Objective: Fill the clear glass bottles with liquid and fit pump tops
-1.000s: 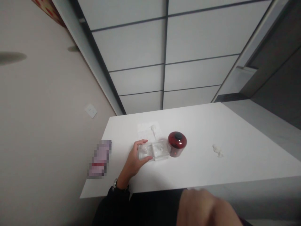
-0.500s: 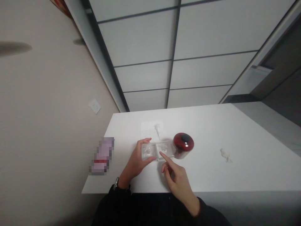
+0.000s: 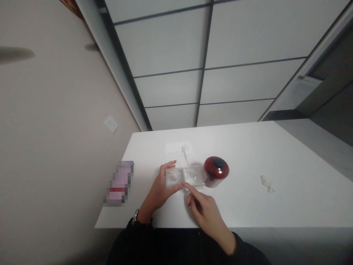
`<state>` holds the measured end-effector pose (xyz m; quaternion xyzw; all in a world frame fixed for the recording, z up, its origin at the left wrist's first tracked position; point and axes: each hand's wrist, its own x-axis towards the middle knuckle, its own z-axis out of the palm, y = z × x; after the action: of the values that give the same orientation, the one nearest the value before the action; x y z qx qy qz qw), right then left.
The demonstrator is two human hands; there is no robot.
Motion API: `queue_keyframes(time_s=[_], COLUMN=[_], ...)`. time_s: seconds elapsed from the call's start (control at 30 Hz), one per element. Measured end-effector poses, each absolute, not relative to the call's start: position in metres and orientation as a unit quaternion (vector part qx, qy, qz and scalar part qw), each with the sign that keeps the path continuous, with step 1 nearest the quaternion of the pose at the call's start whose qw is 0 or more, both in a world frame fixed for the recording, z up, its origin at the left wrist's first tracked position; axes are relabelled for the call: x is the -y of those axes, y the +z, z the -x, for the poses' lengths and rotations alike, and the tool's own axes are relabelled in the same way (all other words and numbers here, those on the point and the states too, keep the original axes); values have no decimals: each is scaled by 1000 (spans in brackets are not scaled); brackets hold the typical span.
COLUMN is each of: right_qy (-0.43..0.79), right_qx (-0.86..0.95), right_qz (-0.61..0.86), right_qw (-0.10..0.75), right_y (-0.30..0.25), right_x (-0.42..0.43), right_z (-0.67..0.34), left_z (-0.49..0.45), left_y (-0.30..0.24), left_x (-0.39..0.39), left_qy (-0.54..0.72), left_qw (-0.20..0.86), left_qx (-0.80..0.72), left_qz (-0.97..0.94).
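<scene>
Bracing a clear two-compartment plastic case (image 3: 183, 176) by its left half in the left hand (image 3: 160, 189), with thumb along the near side and fingers over the far side, spread about as wide as the case. Pointing with the right hand (image 3: 209, 213), index straight out to the near end of the middle seam, just beside the left thumb tip, other fingers curled around nothing visible. Impossible to tell whether pressing or merely touching. Located left of the centre of the desk (image 3: 237, 211), just beside a red-topped jar (image 3: 215, 170), with a paper sheet (image 3: 171, 150) beyond, toward the far edge. Judged as steadying the case while working at the seam; calling next for a firm left hold and a precise right fingertip.
</scene>
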<state>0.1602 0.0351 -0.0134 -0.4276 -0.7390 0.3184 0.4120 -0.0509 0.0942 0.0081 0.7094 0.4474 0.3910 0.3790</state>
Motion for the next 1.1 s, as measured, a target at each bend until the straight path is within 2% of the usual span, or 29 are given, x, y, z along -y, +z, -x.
queue_keyframes(time_s=[0.17,0.37,0.53,0.73,0.97,1.1], right_qy=[313,314,313,312,306,312], right_qx=[747,748,747,751,749,748], right_qz=[432,434,436,428,433,430], right_qw=[396,392,392,394,398,399], right_y=[-10,-10,-12,-10,-10,-11], right_x=[-34,-33,-33,-34,-34,-34], right_z=[-160,-160,-160,-160,-160,-159], left_z=[50,50,49,49,50,47], left_y=[9,6,11,7,14,12], left_x=[-95,-93,-90,-94,-91,-92], left_qy=[371,427,399,419,392,414], left_qw=[363,388,351,381,341,348], left_qx=[-445,-456,-447,-476,-446,-477], left_qz=[-730,-678,-719,-673,-728,-693])
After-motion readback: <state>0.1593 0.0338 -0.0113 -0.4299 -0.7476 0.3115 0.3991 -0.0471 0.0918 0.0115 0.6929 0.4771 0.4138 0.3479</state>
